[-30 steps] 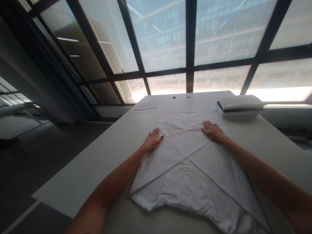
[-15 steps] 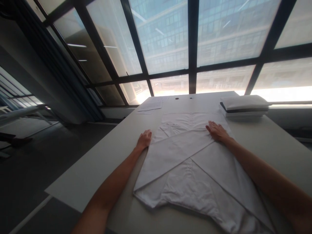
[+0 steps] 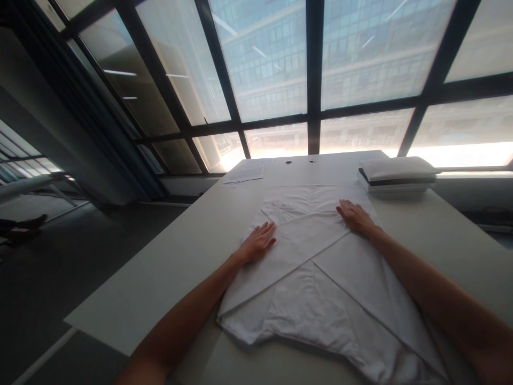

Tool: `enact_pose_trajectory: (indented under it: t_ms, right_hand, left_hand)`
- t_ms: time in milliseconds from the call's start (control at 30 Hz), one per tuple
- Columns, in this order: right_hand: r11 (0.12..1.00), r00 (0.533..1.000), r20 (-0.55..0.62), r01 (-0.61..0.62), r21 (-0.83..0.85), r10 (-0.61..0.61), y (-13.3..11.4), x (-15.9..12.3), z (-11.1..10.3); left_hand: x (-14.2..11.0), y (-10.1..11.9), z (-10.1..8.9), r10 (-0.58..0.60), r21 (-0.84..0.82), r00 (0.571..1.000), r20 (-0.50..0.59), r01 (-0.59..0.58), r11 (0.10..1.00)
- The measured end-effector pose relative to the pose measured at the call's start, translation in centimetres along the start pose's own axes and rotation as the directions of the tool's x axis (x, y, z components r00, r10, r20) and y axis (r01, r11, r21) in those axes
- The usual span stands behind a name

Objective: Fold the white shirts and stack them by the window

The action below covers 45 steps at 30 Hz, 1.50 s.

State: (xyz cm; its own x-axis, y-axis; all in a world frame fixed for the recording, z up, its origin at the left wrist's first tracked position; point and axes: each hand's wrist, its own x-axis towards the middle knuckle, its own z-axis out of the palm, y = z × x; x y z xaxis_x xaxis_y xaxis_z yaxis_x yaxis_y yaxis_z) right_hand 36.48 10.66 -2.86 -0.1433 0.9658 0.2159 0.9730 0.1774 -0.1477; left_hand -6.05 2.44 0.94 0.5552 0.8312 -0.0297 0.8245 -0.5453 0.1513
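A white shirt (image 3: 296, 240) lies on the white table (image 3: 160, 272), its long sleeves folded across each other over the body. A row of buttons shows near its lower middle, and the fabric there is wrinkled. My left hand (image 3: 258, 242) rests flat on the left part of the folded sleeve, fingers stretched out. On the right side, my right hand (image 3: 356, 216) lies flat across the upper edge of the sleeve fold, its fingers extended and pointing toward the middle. Neither hand grips the cloth.
At the far right of the table sits a stack of folded white and dark cloth (image 3: 398, 174). Sheets of paper (image 3: 246, 172) lie at the far left. Large windows (image 3: 260, 64) rise behind the table. Part of a person's leg and shoe (image 3: 26, 225) shows at the left edge.
My left hand has moved right, from the shirt's left edge onto the folded sleeve. My right hand has stayed in place on the fabric. The view has shifted slightly.
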Motion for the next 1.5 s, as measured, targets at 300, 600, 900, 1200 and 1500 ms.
enact_pose_trajectory:
  t_ms: [300,600,900,1200,1500]
  right_hand:
    - [1.0,1.0,0.01,-0.001,-0.009,0.001,-0.1,-0.2,-0.2]
    - [0.989,0.989,0.047,-0.135,-0.061,0.138,-0.5,-0.6,-0.9]
    - [0.986,0.972,-0.17,-0.165,-0.018,0.16,0.3,-0.8,-2.1]
    - [0.913,0.916,-0.003,0.399,0.081,-0.4,-8.5,-2.5,-2.9]
    - [0.983,0.972,0.151,0.179,0.03,-0.181,-5.5,-2.2,-1.6]
  left_hand:
    - [0.1,-0.7,0.1,-0.021,0.004,1.0,-0.005,0.021,1.0]
    - [0.1,-0.7,0.1,-0.022,0.018,1.0,-0.008,0.022,1.0]
    - [0.3,-0.9,0.2,-0.011,0.035,1.0,-0.016,0.011,0.999]
    - [0.4,-1.1,0.4,-0.016,0.032,1.0,-0.021,0.017,0.999]
    - [0.4,-1.1,0.2,-0.004,0.037,1.0,-0.02,0.005,0.999]
